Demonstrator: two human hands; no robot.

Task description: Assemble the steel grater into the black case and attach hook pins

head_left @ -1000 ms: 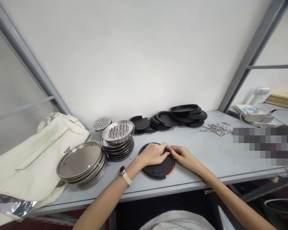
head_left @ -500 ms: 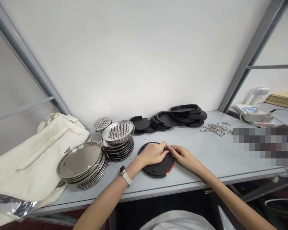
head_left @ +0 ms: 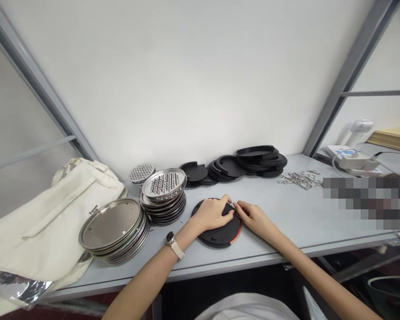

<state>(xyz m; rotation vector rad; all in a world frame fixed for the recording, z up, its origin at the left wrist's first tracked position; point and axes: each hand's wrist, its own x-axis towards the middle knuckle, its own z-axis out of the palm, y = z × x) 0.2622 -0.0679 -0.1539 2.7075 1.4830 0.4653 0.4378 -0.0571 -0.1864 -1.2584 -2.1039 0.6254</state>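
Observation:
A round black disc (head_left: pixel 216 235) with a red and yellow strip along its right edge lies flat on the table. My left hand (head_left: pixel 211 215) rests across its top, fingers curled towards the far right rim and thumb bent over the surface. Close beside it, my right hand (head_left: pixel 251 215) pinches a small shiny metal piece (head_left: pixel 232 205) at the disc's upper right edge. This piece resembles the metal clips (head_left: pixel 300 179) heaped to the right. Fingers cover part of the piece, so its full shape is hidden.
On the left stand a stack of round metal plates (head_left: pixel 111 224) and a stack of metal grater discs (head_left: pixel 164 184). Black round holders (head_left: pixel 231 165) pile up against the wall. A cream cloth bag (head_left: pixel 53 218) lies far left; a white charger (head_left: pixel 355 160) sits right.
The small metal piece between my fingertips now shows more brightly, and my left index finger is raised slightly. The disc stays in place.

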